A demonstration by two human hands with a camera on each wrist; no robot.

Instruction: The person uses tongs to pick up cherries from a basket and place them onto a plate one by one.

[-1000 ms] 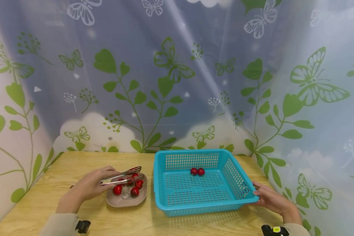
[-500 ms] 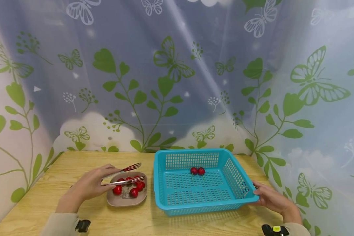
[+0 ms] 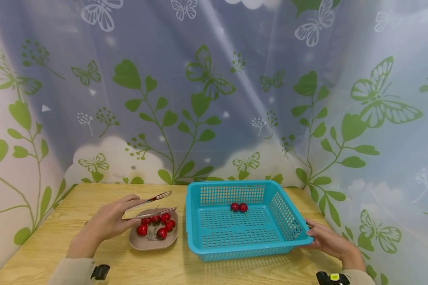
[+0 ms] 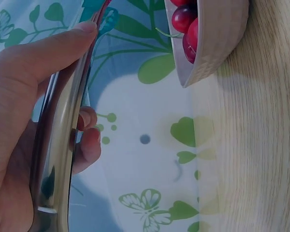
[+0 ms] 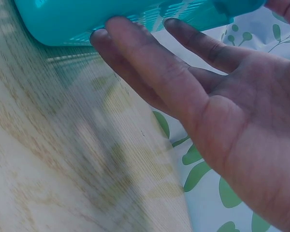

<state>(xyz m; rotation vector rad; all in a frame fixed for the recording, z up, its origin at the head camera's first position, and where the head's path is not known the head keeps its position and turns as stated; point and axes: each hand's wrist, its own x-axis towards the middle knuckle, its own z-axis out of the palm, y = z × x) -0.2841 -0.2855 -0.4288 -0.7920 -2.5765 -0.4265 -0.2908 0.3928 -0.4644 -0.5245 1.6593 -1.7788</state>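
Note:
My left hand (image 3: 105,221) holds metal tongs (image 4: 63,133) above the pinkish-beige dish (image 3: 153,245) on the left of the table. The tongs' arms are spread apart, with nothing between their tips. Several red cherries (image 3: 142,230) lie in the dish, some with stems showing. To the right is a turquoise plastic basket (image 3: 249,248) with perforated walls. Two cherries (image 3: 234,207) sit side by side near its back wall. My right hand (image 3: 329,239) grips the basket's right front corner, thumb on the rim; its fingers (image 5: 154,72) reach against the basket's outer underside.
The wooden table (image 3: 164,269) ends at a curtain (image 3: 214,130) printed with butterflies and leaves, which hangs behind it and along both sides. The dish stands just left of the basket, with a narrow strip of table between them.
The tongs' arms have spread wider, the upper arm rising above the cherries. Cherries in the dish have shifted slightly. The basket and right hand stay in place.

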